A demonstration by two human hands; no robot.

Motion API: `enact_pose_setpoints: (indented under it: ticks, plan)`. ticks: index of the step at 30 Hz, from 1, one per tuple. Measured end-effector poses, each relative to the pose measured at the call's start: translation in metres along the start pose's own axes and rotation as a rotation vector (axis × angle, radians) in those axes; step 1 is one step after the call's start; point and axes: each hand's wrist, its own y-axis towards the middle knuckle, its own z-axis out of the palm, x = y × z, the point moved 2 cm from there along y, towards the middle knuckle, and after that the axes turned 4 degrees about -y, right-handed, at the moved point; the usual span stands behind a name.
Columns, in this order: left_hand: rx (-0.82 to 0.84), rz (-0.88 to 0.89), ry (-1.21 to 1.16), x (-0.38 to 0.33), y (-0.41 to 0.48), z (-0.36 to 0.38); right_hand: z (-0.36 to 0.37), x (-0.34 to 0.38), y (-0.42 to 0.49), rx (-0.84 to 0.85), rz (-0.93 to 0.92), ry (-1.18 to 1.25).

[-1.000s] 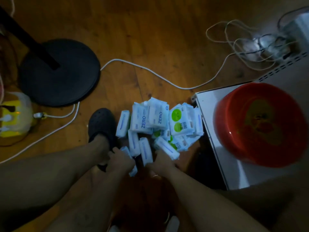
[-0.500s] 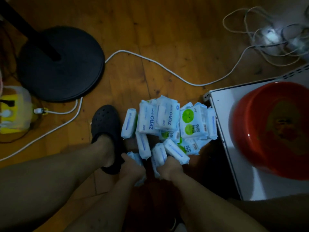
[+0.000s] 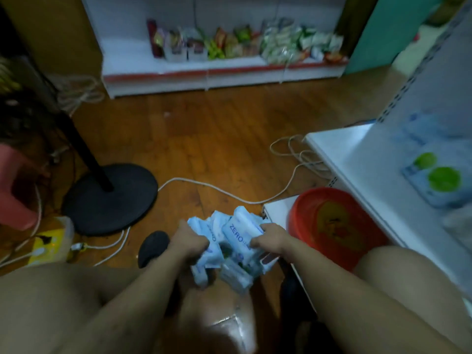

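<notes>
From my feed, the left hand (image 3: 190, 242) and right hand (image 3: 271, 239) each grip one side of a bundle of packs (image 3: 238, 232), fingers curled into soft, crinkly white-blue wrappers, just above the wood floor (image 3: 217, 149). Blur smears the print and only "ZERO" reads. The wrists hide the lower packs. A round red basin (image 3: 304, 213) sits just beside them.

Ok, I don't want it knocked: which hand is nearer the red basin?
Right. The right hand grips packs just left of the basin; the left hand holds packs farther left.
</notes>
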Motion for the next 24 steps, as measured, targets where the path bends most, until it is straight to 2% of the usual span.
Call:
enact_pose_setpoints:
  ticks: [4,9,15,18,24]
  plan:
    - [-0.027,0.189,-0.054,-0.064,-0.039,-0.001,-0.046,0.009,-0.055,-0.116,-0.097,0.088]
    - [-0.038,0.413,-0.129,-0.134,-0.1,0.023,-0.104,-0.002,-0.133,-0.389,-0.183,0.188]
    - [0.167,0.381,-0.322,-0.192,-0.158,0.055,-0.169,-0.018,-0.206,-0.618,-0.178,0.195]
    - [0.22,0.42,-0.335,-0.216,-0.168,0.076,-0.192,-0.029,-0.219,-0.651,-0.176,0.26]
    - [0.295,0.398,-0.402,-0.261,-0.154,0.126,-0.247,-0.043,-0.206,-0.703,-0.108,0.169]
